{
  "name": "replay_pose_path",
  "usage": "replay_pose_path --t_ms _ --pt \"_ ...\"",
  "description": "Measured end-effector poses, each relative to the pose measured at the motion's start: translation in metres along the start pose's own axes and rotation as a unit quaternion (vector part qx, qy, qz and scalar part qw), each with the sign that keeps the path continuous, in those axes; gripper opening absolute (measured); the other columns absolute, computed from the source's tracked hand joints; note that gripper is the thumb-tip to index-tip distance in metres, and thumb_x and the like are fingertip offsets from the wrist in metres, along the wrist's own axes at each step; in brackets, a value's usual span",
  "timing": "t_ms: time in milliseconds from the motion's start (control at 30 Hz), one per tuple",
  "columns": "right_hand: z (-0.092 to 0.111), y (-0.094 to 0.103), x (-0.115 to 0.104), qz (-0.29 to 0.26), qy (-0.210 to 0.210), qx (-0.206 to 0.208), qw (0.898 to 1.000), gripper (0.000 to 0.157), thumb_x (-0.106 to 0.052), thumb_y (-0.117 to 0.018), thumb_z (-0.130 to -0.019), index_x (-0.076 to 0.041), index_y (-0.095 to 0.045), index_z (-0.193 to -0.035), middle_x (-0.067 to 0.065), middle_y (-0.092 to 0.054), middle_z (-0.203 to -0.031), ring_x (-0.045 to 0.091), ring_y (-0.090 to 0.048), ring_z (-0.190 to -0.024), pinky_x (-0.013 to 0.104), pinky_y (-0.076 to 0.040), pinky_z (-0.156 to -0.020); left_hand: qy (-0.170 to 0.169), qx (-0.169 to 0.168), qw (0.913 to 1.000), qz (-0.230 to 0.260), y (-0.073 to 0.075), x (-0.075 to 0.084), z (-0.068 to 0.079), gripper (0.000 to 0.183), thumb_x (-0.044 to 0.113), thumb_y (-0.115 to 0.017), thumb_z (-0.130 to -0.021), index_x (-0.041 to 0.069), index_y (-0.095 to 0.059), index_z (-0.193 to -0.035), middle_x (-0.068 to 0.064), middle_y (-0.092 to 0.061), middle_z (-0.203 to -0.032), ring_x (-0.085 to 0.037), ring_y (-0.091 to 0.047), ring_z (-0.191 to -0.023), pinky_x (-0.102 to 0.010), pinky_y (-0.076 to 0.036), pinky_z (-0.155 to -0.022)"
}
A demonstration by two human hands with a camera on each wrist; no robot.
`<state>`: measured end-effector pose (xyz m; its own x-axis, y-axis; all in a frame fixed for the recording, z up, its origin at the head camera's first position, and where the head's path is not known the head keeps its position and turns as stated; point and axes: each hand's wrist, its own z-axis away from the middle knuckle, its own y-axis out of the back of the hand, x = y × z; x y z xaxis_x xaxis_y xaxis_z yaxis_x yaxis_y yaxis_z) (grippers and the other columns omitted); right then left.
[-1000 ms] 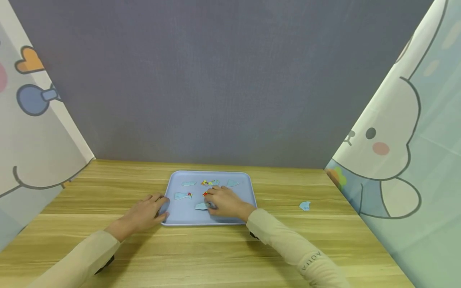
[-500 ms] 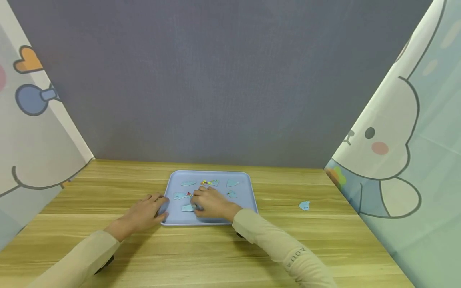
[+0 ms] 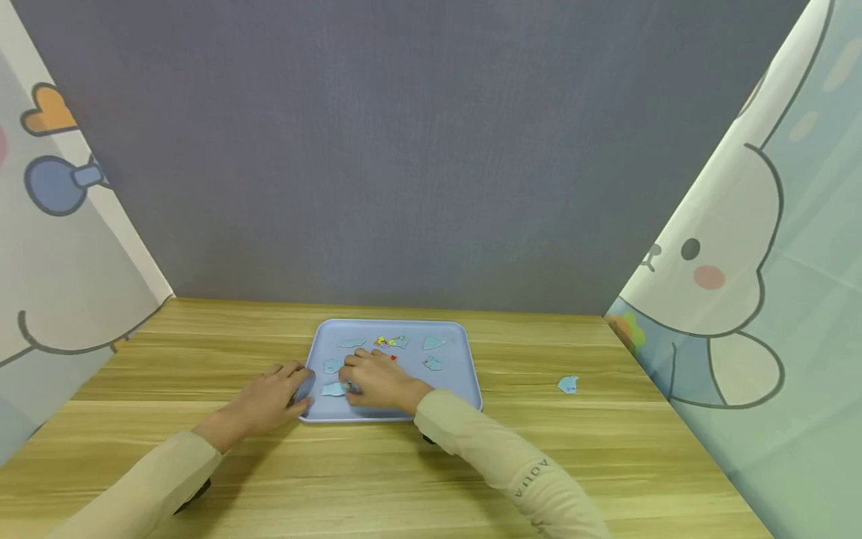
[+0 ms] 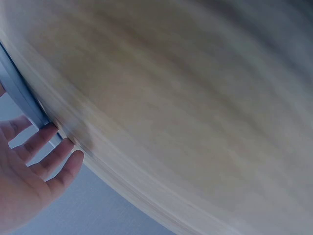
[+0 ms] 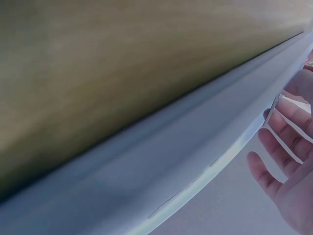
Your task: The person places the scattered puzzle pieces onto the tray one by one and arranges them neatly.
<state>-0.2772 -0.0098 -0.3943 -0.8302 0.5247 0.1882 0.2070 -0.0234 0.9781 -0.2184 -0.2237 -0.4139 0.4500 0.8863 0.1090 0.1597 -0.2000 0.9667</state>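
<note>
My right hand (image 3: pixel 380 382) is over the front half of the pale-blue tray (image 3: pixel 404 412). Its fingers pinch a flat light-blue piece with an irregular outline (image 3: pixel 333 389), which lies low over the tray floor and is partly covered by the fingers. In the right wrist view only the thin edge of that piece (image 5: pixel 272 111) shows between the fingers. At the tray's left side, my left hand (image 3: pixel 266 398) rests with loosely bent fingers against the rim, thumb near the front corner. The left wrist view shows those fingertips touching the tray rim (image 4: pixel 19 88).
Several other flat light-blue pieces lie in the tray, among them one with yellow and red print (image 3: pixel 390 341), a triangular one (image 3: pixel 433 342) and a small one (image 3: pixel 433 363). Another piece (image 3: pixel 568 384) lies on the wooden table (image 3: pixel 417 479), right of the tray. A grey panel (image 3: pixel 404 165) stands behind.
My right hand has slid left across the tray with the light-blue piece, uncovering a small piece on the right and covering part of one on the left. The left hand stays at the rim.
</note>
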Motion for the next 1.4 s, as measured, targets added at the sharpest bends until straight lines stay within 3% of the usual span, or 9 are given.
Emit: replay_pose_path --t_ms 867,1400 --pt "-0.009 -0.006 -0.005 0.007 -0.007 -0.008 1.000 0.021 -0.033 -0.060 -0.085 -0.024 -0.064 -0.104 -0.012 -0.059 -0.097 0.007 -0.050 -0.091 0.028 -0.049 -0.083 -0.005 0.002 1.0000 -0.001 0.003 0.001 0.000 0.043 0.031 -0.063 -0.085 0.003 -0.056 -0.117 -0.016 -0.053 -0.119 -0.039 -0.056 -0.101 -0.053 -0.050 -0.076" --pt "0.011 0.010 0.003 -0.001 -0.027 -0.010 1.000 0.029 -0.036 -0.058 -0.087 -0.023 -0.062 -0.112 -0.009 -0.060 -0.110 0.010 -0.051 -0.102 0.035 -0.045 -0.096 -0.005 0.007 1.0000 -0.002 0.002 0.000 0.000 0.045 0.032 -0.064 -0.084 0.003 -0.056 -0.117 -0.016 -0.054 -0.118 -0.038 -0.056 -0.101 -0.054 -0.049 -0.078"
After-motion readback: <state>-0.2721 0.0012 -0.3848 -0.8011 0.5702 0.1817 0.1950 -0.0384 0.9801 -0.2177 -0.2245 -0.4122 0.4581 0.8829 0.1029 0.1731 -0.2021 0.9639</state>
